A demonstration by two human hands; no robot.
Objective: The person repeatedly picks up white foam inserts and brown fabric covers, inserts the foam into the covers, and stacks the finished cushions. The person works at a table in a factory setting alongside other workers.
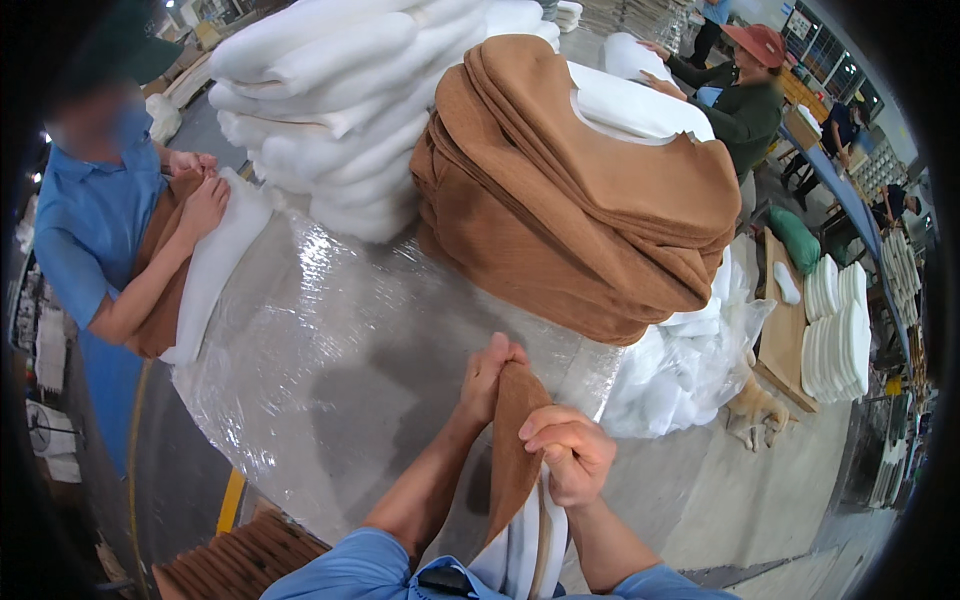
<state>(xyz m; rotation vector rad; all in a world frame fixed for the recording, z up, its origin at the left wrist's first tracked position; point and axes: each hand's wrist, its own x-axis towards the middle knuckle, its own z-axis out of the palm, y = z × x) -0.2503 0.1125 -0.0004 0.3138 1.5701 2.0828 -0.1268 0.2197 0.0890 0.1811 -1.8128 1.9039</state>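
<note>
Bench (330, 370) first, the biggest thing we see: a wide surface wrapped in shiny clear plastic, filling the middle of the view. On its far side we have a tall heap of white foam pads (340, 90), and just right of it, touching, a thick stack of brown fabric covers (570, 210) sagging over the bench edge, with a white pad (630, 105) lying on top. Below that stack at the right, crumpled clear plastic bags (690, 360) spill toward the floor.

Across the bench at left, a co-worker in a blue shirt (85, 230) presses both hands onto a brown cover and a white pad at the bench corner. Far right, another person in a red cap (755, 42) leans over more white pads.

Down to our own hands at the near edge: we hold one brown cover (512, 440) upright between them. Our left hand (487, 375) has its fingers closed, pinching the cover's top end. Our right hand (565, 450) is curled shut around the cover's right edge, together with the white pad (535, 545) hanging below.
</note>
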